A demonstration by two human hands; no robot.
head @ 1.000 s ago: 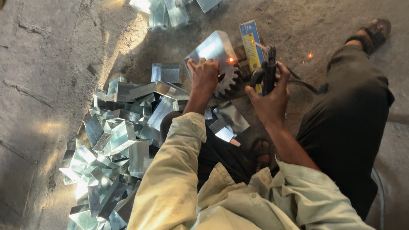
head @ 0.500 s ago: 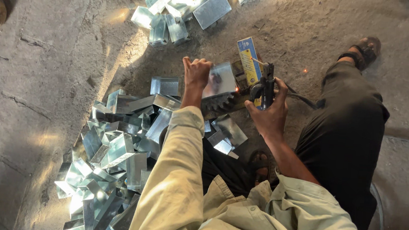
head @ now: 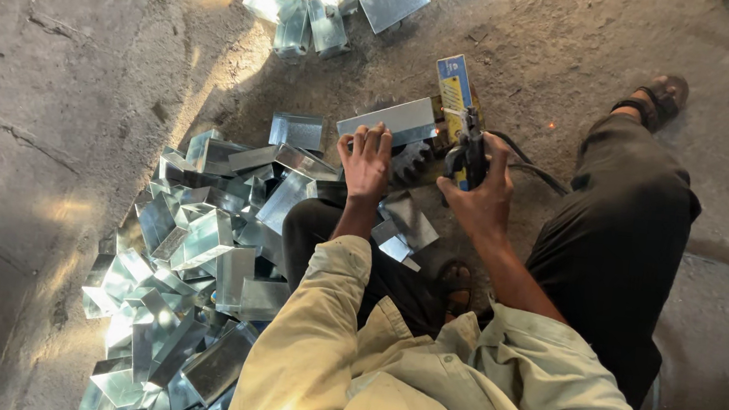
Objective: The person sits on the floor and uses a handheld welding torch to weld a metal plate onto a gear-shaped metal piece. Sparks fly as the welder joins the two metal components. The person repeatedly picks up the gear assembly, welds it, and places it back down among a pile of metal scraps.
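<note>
My left hand (head: 367,162) presses down on a shiny bent sheet-metal box piece (head: 391,118) that rests on a dark toothed gear (head: 411,160) on the floor. My right hand (head: 479,194) grips a dark welding electrode holder (head: 469,153) held against the right end of that piece. A cable (head: 529,163) runs off from the holder to the right. A blue and yellow flat box (head: 453,89) lies just beyond the holder. A small orange spark (head: 551,125) glows on the floor to the right.
A large heap of shiny sheet-metal box pieces (head: 191,251) lies on the left by my knee. A smaller heap of metal pieces (head: 331,1) sits at the top. My right leg in dark trousers (head: 620,230) stretches to a sandalled foot (head: 660,95). The floor (head: 61,113) is rough concrete.
The bright welding glow at the piece a second ago is gone. My left hand has shifted on the metal piece, which now lies flatter on the gear. The view has tilted slightly.
</note>
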